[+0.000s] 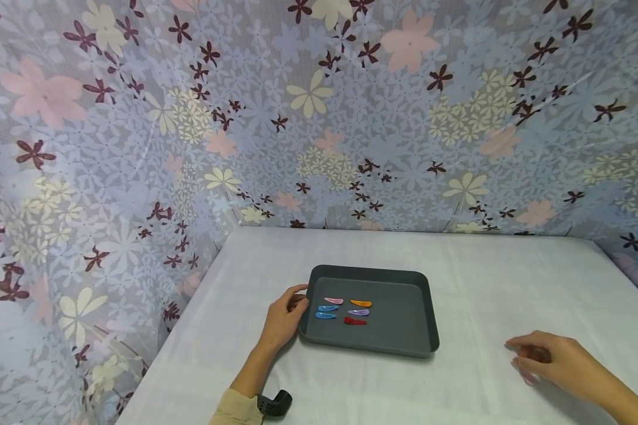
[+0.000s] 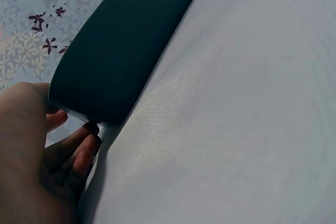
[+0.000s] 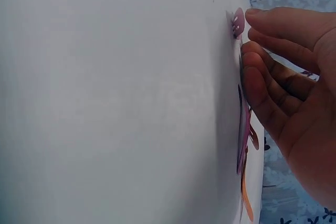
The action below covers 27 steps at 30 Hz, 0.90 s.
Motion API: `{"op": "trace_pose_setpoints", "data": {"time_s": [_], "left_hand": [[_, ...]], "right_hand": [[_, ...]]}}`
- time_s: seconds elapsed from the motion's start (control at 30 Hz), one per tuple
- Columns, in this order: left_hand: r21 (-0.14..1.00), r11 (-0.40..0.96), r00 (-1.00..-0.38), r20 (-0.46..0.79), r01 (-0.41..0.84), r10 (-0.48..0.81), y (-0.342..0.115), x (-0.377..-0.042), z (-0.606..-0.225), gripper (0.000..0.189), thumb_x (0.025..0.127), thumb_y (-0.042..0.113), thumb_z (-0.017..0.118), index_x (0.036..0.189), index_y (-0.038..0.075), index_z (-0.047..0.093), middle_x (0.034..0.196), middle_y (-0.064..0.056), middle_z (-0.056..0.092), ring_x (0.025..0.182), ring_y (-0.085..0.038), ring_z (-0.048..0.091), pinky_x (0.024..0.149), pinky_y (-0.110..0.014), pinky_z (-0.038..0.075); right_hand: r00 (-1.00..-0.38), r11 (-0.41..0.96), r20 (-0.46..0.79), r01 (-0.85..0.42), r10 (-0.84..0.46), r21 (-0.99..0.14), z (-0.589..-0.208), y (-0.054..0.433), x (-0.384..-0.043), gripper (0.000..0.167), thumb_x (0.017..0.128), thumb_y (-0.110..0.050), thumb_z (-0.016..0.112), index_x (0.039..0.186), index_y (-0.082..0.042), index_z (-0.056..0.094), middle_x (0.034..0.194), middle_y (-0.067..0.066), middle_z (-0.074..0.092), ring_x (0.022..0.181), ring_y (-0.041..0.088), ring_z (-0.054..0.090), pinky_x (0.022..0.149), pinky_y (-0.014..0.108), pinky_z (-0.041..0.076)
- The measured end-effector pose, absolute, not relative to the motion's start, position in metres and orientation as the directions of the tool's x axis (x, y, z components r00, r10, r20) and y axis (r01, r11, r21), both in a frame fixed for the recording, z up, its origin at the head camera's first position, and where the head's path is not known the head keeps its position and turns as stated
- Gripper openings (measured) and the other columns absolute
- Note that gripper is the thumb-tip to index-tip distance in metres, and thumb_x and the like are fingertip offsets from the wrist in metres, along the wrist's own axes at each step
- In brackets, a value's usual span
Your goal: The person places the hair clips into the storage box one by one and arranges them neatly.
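My left hand (image 1: pixel 283 317) holds the left side of a dark grey tray (image 1: pixel 404 348), thumb at the rim and fingers against the outer wall (image 2: pixel 100 72). Several snap hair clips lie in the tray's left half: pink (image 1: pixel 334 301), orange (image 1: pixel 361 304), purple (image 1: pixel 358 312), red (image 1: pixel 355 321) and two blue (image 1: pixel 326 316). Far to the right, my right hand (image 1: pixel 555 360) hovers low over the table with loosely bent fingers. A pinkish clip (image 3: pixel 239 23) is right at its fingertips; purple (image 3: pixel 243 140) and orange (image 3: pixel 247 198) clips lie beneath the hand, mostly hidden from the head view.
White cloth covers the table (image 1: pixel 473 283). Floral fabric (image 1: pixel 351 118) hangs behind it and along the left side. A black strap with a small device (image 1: pixel 275 404) is on my left wrist.
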<state>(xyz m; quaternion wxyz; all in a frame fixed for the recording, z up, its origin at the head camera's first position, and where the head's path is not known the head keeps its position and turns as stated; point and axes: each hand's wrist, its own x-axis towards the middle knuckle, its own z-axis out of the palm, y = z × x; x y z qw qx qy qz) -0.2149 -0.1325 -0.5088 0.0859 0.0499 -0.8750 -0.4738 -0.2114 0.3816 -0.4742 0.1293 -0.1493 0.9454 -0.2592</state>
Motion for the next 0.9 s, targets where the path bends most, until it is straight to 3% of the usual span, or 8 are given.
{"op": "trace_pose_setpoints", "data": {"time_s": [0.4, 0.9], "left_hand": [[0.841, 0.540, -0.981, 0.093, -0.014, -0.172, -0.132, -0.215, -0.509, 0.034, 0.092, 0.031, 0.056, 0.126, 0.031, 0.057, 0.109, 0.003, 0.069, 0.094, -0.011, 0.061, 0.088, -0.033, 0.047], [0.840, 0.542, -0.981, 0.088, -0.021, -0.174, -0.132, -0.216, -0.510, 0.033, 0.092, 0.032, 0.056, 0.125, 0.034, 0.057, 0.110, 0.003, 0.069, 0.096, -0.010, 0.061, 0.089, -0.034, 0.047]], "right_hand": [[-0.932, 0.856, -0.200, -0.174, -0.303, -0.487, -0.479, 0.384, -0.206, 0.046, 0.079, -0.045, 0.070, 0.111, -0.012, 0.068, 0.078, -0.004, 0.057, 0.060, -0.001, 0.045, 0.054, 0.021, 0.040], [-0.913, 0.832, -0.147, -0.269, -0.381, -0.485, -0.482, 0.392, -0.198, 0.051, 0.074, -0.045, 0.074, 0.111, -0.011, 0.068, 0.081, -0.009, 0.054, 0.066, -0.006, 0.041, 0.057, 0.018, 0.039]]}}
